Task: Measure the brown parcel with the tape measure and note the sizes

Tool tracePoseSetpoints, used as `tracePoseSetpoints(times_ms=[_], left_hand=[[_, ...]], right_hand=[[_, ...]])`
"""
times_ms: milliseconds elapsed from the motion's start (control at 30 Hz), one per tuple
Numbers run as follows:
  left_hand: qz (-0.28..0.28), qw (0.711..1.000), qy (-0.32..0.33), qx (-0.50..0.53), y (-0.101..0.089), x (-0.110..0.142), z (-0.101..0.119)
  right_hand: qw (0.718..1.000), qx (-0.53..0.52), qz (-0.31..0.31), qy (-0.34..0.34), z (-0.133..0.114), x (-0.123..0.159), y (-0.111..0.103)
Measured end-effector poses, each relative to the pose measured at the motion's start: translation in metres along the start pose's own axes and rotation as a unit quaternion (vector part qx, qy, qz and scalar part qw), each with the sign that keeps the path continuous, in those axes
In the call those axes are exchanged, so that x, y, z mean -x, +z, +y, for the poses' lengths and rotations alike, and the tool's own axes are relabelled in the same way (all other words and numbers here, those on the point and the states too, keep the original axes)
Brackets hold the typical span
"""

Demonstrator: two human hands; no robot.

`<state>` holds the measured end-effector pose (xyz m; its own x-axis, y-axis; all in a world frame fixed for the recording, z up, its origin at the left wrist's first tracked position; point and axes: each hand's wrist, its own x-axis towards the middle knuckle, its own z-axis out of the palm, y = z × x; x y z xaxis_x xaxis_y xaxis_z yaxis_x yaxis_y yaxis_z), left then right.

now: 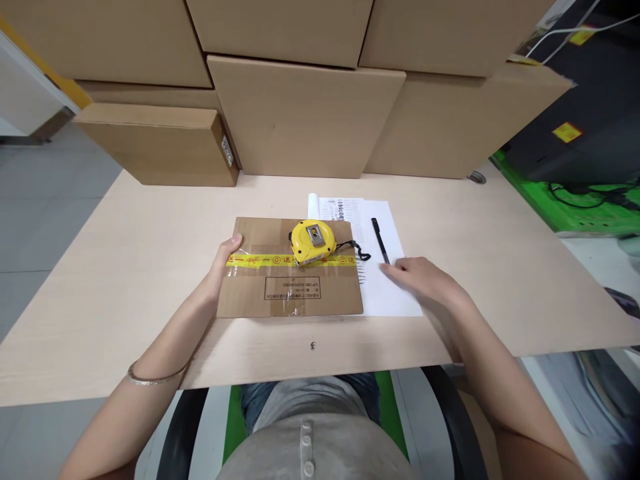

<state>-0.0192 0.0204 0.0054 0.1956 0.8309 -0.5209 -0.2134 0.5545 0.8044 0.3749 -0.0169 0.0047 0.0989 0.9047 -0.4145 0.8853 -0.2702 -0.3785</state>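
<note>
A flat cardboard box with yellow printed tape lies on the desk. My left hand grips its left edge, thumb on top and the other fingers hidden. On the box rests a yellow tape measure with a metal clip; its black wrist strap trails off to the right. White paper sheets, some printed, are partly covered by the box. A black pen lies slanted on them. At the pen's lower end is my right hand, its fingers curled; whether anything is inside cannot be seen.
Large cartons are stacked along the back of the desk. A smaller carton stands at the back left. Dark equipment with yellow labels and cables sits on a green surface at the right.
</note>
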Motion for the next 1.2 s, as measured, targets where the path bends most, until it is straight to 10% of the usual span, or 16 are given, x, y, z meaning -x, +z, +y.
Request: tracePoseSetpoints(times_ms=[533,1200], left_hand=[[-0.014,1.0,0.01,-0.008,-0.006,0.0,-0.005],[0.01,1.0,0.024,-0.014,0.0,0.004,-0.003]], right_hand=[[0.931,-0.329,0.049,-0.152,0.003,-0.016,0.039],[0.928,-0.322,-0.022,-0.185,-0.006,-0.015,0.056]])
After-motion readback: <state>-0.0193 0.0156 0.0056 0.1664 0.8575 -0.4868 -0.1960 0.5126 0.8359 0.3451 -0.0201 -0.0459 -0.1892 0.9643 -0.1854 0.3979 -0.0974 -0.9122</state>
